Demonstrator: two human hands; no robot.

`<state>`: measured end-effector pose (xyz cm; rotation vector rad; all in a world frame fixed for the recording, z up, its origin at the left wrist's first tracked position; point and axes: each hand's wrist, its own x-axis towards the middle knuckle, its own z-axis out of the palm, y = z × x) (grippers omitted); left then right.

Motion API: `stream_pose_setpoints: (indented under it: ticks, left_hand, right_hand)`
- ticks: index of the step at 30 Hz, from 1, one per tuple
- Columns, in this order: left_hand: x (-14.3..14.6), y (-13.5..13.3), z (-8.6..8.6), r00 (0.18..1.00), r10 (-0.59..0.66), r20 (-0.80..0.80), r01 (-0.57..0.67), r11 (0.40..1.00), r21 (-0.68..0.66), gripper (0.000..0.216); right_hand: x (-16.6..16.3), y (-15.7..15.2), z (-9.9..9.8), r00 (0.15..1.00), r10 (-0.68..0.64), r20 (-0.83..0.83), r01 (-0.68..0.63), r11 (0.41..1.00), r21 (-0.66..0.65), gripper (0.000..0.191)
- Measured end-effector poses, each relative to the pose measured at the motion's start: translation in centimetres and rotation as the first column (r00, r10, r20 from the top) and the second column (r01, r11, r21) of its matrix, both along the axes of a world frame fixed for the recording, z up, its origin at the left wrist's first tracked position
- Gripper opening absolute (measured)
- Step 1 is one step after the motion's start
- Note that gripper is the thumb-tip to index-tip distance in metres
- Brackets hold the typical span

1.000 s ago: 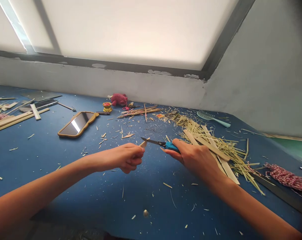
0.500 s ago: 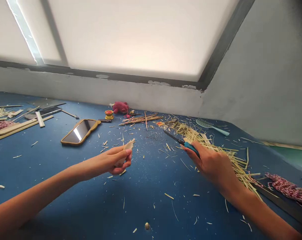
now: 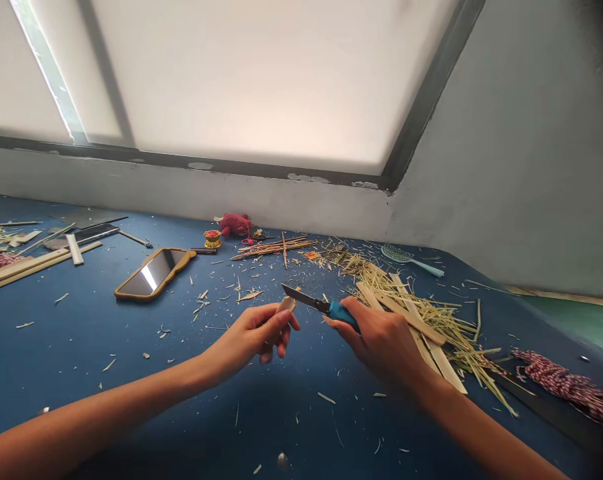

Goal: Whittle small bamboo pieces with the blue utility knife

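Between the thumb and fingers of my left hand [image 3: 256,337] is a small pale bamboo piece [image 3: 286,305], its tip poking out at the top. My right hand [image 3: 388,337] is wrapped round the teal handle of a knife [image 3: 342,314]. The dark blade points left, and its tip lies at the upper end of the bamboo piece; whether the two touch I cannot tell. Both hands are above the blue table [image 3: 181,427]. Flat bamboo strips [image 3: 414,320] lie on a heap of thin shavings [image 3: 456,327] beside my right hand.
A phone [image 3: 154,273] in a tan case lies left of centre. Thin sticks [image 3: 276,247] lie at the back near a red plush toy [image 3: 235,225]. A hairbrush [image 3: 414,259] and red-white cord [image 3: 566,383] are at right. More bamboo strips [image 3: 41,267] lie far left.
My right hand has brought the knife left, and my left hand has moved right with the bamboo piece, so blade and piece are now close together. The view has shifted slightly.
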<state>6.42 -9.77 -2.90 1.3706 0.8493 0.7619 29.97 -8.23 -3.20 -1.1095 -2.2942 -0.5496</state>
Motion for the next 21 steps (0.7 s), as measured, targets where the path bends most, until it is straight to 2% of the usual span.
stream_pose_setpoints:
  ticks: [4, 9, 17, 21]
  left_hand:
    - [-0.2, -0.2, -0.3, 0.999, 0.005, 0.041, -0.005, 1.0, -0.012, 0.046]
    - [-0.4, -0.7, -0.5, 0.998, -0.047, 0.049, 0.05, 0.997, -0.057, 0.043]
    - [-0.9, -0.6, -0.7, 0.983, -0.135, 0.128, 0.149, 0.983, -0.108, 0.037]
    - [-1.1, -0.1, -0.2, 0.968, -0.177, 0.178, 0.207, 0.964, -0.165, 0.035]
  right_hand:
    - [0.0, 0.0, -0.9, 0.998, 0.064, -0.026, -0.065, 0.998, -0.017, 0.044]
    - [-0.2, 0.0, -1.6, 0.997, 0.073, 0.01, -0.073, 0.997, -0.009, 0.043]
    - [0.0, 0.1, -0.9, 0.992, 0.098, 0.077, -0.102, 0.993, 0.061, 0.045]
    - [0.4, 0.5, -0.4, 0.993, 0.052, 0.106, -0.06, 0.995, 0.077, 0.046]
